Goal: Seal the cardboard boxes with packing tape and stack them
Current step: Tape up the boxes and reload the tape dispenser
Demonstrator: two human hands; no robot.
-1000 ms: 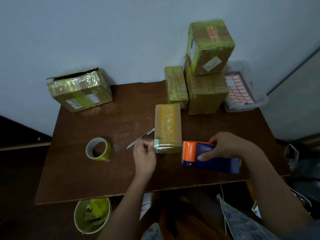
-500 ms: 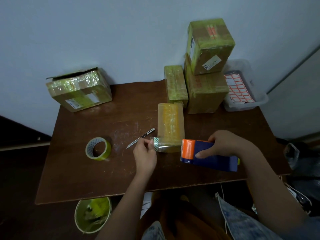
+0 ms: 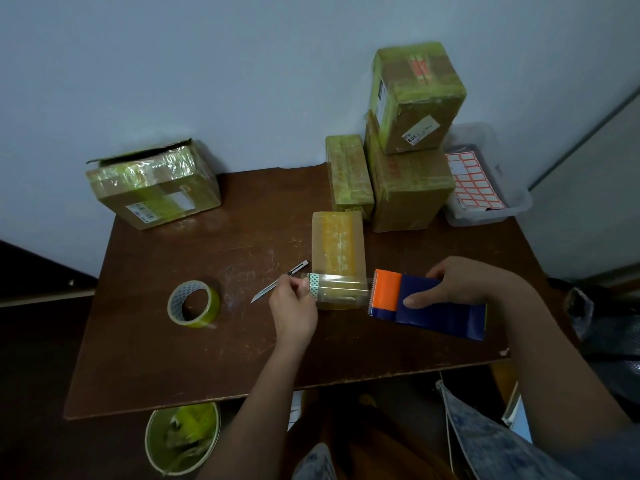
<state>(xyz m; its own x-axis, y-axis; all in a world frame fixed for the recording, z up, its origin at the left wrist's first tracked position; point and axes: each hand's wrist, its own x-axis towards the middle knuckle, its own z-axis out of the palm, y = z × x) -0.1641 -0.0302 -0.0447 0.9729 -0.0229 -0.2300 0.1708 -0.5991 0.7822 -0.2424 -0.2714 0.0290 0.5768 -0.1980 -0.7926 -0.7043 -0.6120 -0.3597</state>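
Observation:
A small flat cardboard box lies in the middle of the brown table. A strip of clear tape stretches across its near end. My left hand pinches the strip's patterned free end at the box's left side. My right hand grips a blue and orange tape dispenser just right of the box, with the tape running from its toothed edge. Two sealed boxes stand stacked at the back right, the upper box on the lower box. A narrow sealed box stands beside them.
A loose tape roll and a utility knife lie left of my left hand. A taped box with a lifted flap sits at the back left. A clear tub of red-edged labels is at the back right. A bin stands below the table's front edge.
The dispenser and my right hand have shifted slightly up and to the right, drawing the tape strip longer across the box. My left hand keeps its pinch on the tape end.

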